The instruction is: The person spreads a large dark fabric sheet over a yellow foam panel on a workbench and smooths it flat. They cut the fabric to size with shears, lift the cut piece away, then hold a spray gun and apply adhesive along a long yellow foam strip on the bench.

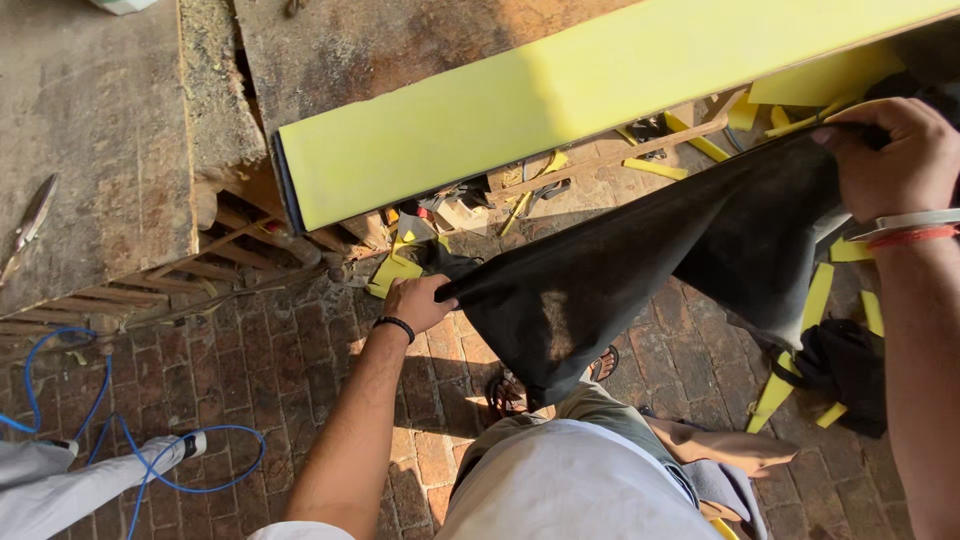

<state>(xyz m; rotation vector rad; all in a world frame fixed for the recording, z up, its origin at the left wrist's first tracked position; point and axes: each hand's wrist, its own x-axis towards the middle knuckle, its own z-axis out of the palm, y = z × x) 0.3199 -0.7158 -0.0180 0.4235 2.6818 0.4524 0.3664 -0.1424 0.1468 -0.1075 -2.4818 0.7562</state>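
A sheet of black cloth (640, 260) hangs stretched between my two hands, sagging toward my feet. My left hand (418, 302), with a dark band at the wrist, grips its lower left corner. My right hand (895, 158), with white and red bands at the wrist, grips its upper right edge. Just beyond the cloth lies a long yellow-green foam panel (560, 95) with a dark end, resting on a worn work table (110, 150).
Scissors (30, 225) lie on the table at left. A blue hose (150, 460) loops over the brick floor (290, 360) by another person's leg at bottom left. Yellow foam offcuts (815, 300), wooden slats and a black bundle (850, 365) litter the floor.
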